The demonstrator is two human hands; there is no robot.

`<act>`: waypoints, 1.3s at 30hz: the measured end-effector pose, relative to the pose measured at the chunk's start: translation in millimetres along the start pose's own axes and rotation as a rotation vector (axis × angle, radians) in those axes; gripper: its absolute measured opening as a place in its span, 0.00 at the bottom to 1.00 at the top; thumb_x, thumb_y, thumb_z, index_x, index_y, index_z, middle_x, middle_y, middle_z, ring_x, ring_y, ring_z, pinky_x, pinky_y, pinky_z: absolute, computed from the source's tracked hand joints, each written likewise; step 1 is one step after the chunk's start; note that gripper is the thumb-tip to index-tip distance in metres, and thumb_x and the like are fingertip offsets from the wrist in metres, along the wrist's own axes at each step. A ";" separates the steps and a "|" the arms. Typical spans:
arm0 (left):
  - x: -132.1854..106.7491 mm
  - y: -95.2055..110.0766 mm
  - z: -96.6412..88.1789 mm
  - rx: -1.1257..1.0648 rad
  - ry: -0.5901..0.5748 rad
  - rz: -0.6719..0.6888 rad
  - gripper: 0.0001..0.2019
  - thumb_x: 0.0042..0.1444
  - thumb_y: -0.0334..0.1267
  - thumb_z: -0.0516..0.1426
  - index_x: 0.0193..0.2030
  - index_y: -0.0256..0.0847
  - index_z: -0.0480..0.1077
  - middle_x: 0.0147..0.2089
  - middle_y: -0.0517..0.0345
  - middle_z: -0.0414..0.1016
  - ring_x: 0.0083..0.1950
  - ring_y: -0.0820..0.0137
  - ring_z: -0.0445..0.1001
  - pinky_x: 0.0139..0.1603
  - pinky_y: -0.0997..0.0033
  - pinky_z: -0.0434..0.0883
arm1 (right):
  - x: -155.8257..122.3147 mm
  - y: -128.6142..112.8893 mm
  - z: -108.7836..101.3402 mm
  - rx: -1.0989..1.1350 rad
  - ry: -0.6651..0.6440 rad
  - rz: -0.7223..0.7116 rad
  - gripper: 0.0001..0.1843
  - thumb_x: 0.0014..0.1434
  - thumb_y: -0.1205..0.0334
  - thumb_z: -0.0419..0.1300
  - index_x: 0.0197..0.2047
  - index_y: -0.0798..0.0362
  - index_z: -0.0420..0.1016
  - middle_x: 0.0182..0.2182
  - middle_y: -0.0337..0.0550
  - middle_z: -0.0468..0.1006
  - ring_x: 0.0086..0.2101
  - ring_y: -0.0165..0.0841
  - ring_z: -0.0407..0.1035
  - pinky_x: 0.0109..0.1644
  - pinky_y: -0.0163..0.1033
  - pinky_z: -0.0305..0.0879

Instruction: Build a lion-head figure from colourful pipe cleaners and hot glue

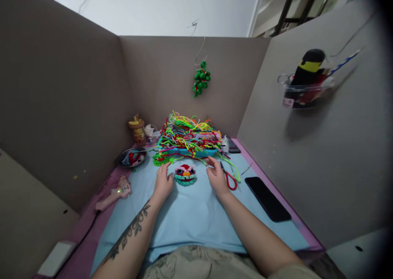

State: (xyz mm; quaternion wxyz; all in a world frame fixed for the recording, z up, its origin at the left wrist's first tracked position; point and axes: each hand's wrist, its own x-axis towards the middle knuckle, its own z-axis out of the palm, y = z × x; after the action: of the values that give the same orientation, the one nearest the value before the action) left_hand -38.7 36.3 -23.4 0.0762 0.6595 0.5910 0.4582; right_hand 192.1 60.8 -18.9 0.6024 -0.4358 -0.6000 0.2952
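Note:
A small face-shaped piece made of fuzzy red, pink and teal pipe cleaners lies on the light blue cloth, between my hands. My left hand rests just left of it, fingers spread and holding nothing. Its fingertips come close to a green fuzzy piece; whether they touch it I cannot tell. My right hand is open over the cloth, right of the face piece. Beside it lie red-handled scissors. A large heap of colourful pipe cleaners fills a blue tray beyond both hands.
At left are a black bowl with fuzzy pieces and a pink glue gun with a cord. A black phone lies at right. Panels surround the table; a green hanging ornament and a wall-mounted clear holder are on them.

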 end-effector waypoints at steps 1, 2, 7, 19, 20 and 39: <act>-0.8 0.9 -0.8 -0.012 0.005 -0.009 0.22 0.50 0.29 0.51 0.54 0.38 0.63 0.53 0.45 0.67 0.56 0.57 0.63 0.57 0.51 0.61 | 2.3 -1.8 -3.2 0.017 0.044 -0.002 0.24 0.54 0.66 0.52 0.55 0.52 0.62 0.49 0.50 0.70 0.49 0.37 0.66 0.51 0.45 0.64; -1.8 1.7 -1.2 -0.025 0.010 -0.016 0.22 0.50 0.30 0.51 0.54 0.38 0.63 0.53 0.45 0.67 0.56 0.57 0.63 0.57 0.51 0.61 | 4.9 -3.6 -6.1 0.027 0.085 -0.007 0.23 0.54 0.65 0.53 0.54 0.53 0.62 0.48 0.51 0.71 0.48 0.37 0.66 0.50 0.45 0.64; -7.8 2.4 3.3 -0.071 0.012 0.005 0.21 0.52 0.33 0.52 0.54 0.38 0.63 0.54 0.45 0.66 0.59 0.57 0.61 0.59 0.53 0.59 | 22.9 -20.1 -11.9 0.042 0.101 -0.024 0.17 0.55 0.60 0.55 0.48 0.54 0.66 0.40 0.49 0.74 0.42 0.36 0.70 0.46 0.43 0.66; -11.3 4.1 3.1 -0.055 -0.005 0.031 0.18 0.52 0.32 0.52 0.52 0.39 0.65 0.53 0.46 0.66 0.57 0.59 0.62 0.58 0.53 0.61 | 82.3 -18.4 65.7 -0.777 -0.689 -0.115 0.20 0.54 0.74 0.49 0.45 0.53 0.76 0.45 0.41 0.77 0.47 0.33 0.69 0.52 0.34 0.62; -11.5 3.9 3.2 -0.056 -0.001 0.031 0.18 0.52 0.32 0.52 0.51 0.40 0.66 0.53 0.46 0.66 0.57 0.59 0.62 0.58 0.53 0.61 | 83.5 -15.5 77.9 -0.805 -0.705 -0.121 0.20 0.54 0.73 0.50 0.45 0.53 0.76 0.46 0.42 0.77 0.48 0.33 0.68 0.53 0.33 0.61; -9.0 43.1 -14.9 -0.614 -0.141 -0.103 0.09 0.54 0.38 0.55 0.38 0.40 0.74 0.41 0.50 0.76 0.44 0.63 0.72 0.49 0.62 0.67 | 14.4 -87.9 1.8 -0.321 -0.325 -0.490 0.19 0.59 0.66 0.51 0.55 0.50 0.67 0.53 0.48 0.69 0.53 0.37 0.63 0.57 0.46 0.60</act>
State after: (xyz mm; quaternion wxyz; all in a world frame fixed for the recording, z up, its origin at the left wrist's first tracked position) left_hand -17.4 9.6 8.2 0.3353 0.6052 0.4509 0.5639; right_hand 177.2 34.6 64.9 0.4756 -0.3151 -0.8140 0.1092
